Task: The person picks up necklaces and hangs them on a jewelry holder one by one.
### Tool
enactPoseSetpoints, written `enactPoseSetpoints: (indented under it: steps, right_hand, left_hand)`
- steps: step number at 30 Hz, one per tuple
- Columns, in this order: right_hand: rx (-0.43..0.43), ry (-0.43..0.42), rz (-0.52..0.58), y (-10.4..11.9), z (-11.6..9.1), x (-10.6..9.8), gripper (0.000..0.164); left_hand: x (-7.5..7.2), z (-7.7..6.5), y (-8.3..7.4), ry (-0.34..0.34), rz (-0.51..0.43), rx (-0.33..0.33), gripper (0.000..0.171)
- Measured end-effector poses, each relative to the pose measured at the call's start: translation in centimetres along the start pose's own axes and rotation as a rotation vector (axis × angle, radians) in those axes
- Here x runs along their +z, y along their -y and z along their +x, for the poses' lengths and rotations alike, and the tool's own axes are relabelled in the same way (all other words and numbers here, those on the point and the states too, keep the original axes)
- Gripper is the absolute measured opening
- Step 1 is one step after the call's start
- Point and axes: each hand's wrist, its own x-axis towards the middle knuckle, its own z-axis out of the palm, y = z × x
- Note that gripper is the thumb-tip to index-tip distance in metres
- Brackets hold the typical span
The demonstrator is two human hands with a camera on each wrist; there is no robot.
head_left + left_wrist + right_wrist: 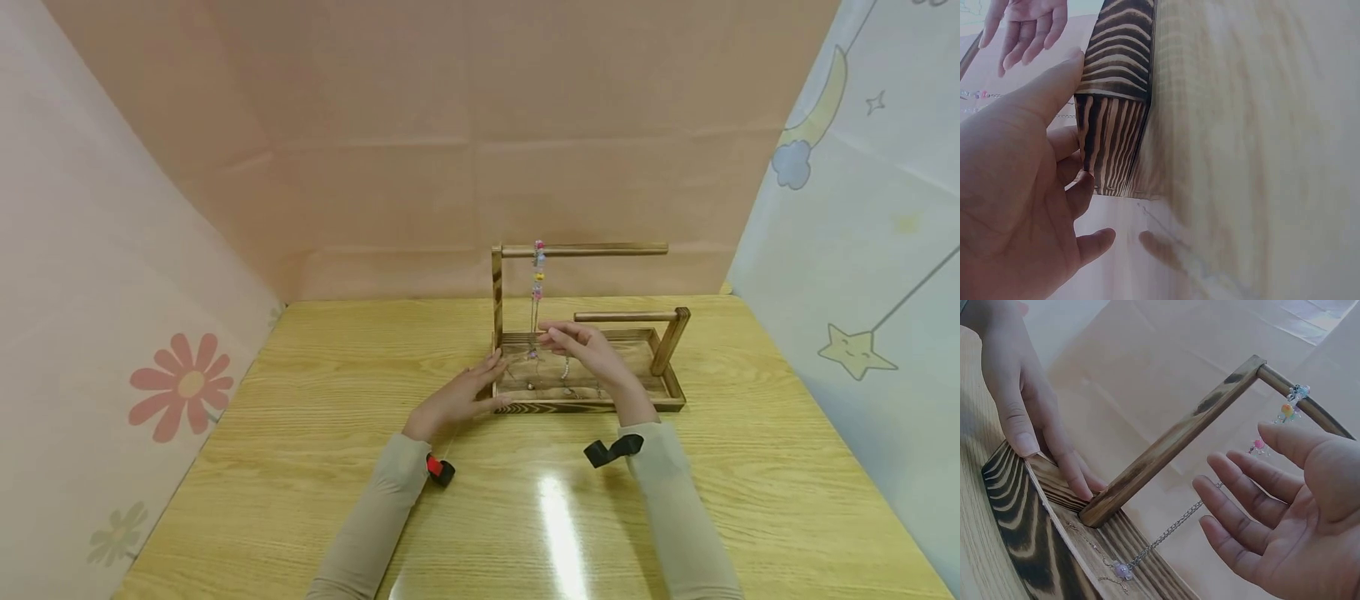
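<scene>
A wooden jewelry stand [585, 407] has a shallow tray base and a tall side post. A chain necklace with colorful beads [539, 276] hangs from the upper bar [607, 249], its lower end with a lilac bead [1124, 571] lying in the tray. My left hand [459, 396] holds the tray's front left corner, thumb at the front rim, fingers around the end wall. My right hand [588, 354] is above the tray beside the hanging chain. Its fingers [1235, 540] are extended, palm toward the chain, holding nothing.
A lower bar [626, 317] extends left from a short post [669, 342] on the stand's right. Small jewelry pieces, including a light beaded strand [566, 368], lie in the tray. The stand is on a wooden table [360, 367], with a hanging backdrop [375, 208] behind.
</scene>
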Motion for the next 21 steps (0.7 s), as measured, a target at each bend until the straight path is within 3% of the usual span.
enactPoseSetpoints:
  steps: [21]
  right_hand:
    - [0.062,-0.002,0.017,-2.2,0.3,-1.8,0.049]
  left_hand:
    - [-0.1,0.1,-0.1,0.013,-0.032,-0.012,0.075]
